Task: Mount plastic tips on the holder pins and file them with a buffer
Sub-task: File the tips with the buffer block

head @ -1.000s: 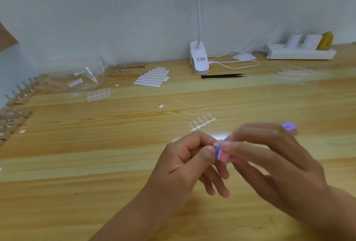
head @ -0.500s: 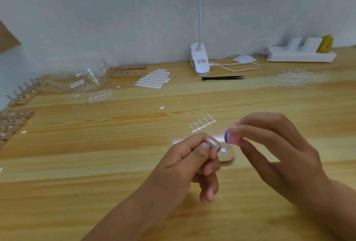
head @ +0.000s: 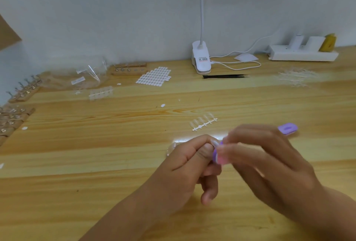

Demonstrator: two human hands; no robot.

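**Buffer meets tip, both hands over the surface**

Head view. The left hand (head: 189,165) sits low and a little right of centre. Its grip is narrow: thumb and forefinger pinch a small clear tip (head: 213,142), whose end pokes out toward 1 o'clock. The other fingers curl below. The fingers hide whatever the tip may be mounted on.

The right hand (head: 265,161) is at 3 o'clock of the left hand and is blurred. Its grip is closed on a purple-and-pink buffer (head: 218,157), held between thumb and fingers. The buffer lies right beside the tip, at the left thumbnail. The blur hides whether the two touch. Both hands are above the wooden surface (head: 96,163).

A tip strip (head: 204,122) lies flat near the hands, at 12 o'clock of them. A purple block (head: 288,129) rests at 1 o'clock of the right hand, just past its knuckles.

- **Back wall, 12 o'clock:** a white lamp clamp (head: 201,61) stands here, with black tweezers (head: 225,76) at its 5 o'clock.
- **Far right, 2 o'clock:** a power strip (head: 302,55) lies here, with a pile of clear sprues (head: 296,77) in front of it.
- **11 o'clock:** a sticker sheet (head: 154,77) lies here, with a wooden holder (head: 129,69) at its 10 o'clock.
- **Left of the wooden holder:** a clear bag (head: 81,79) lies here, with a tip tray (head: 101,93) at its 5 o'clock.
- **Left edge, 9 to 10 o'clock:** more holders (head: 25,91) line it.
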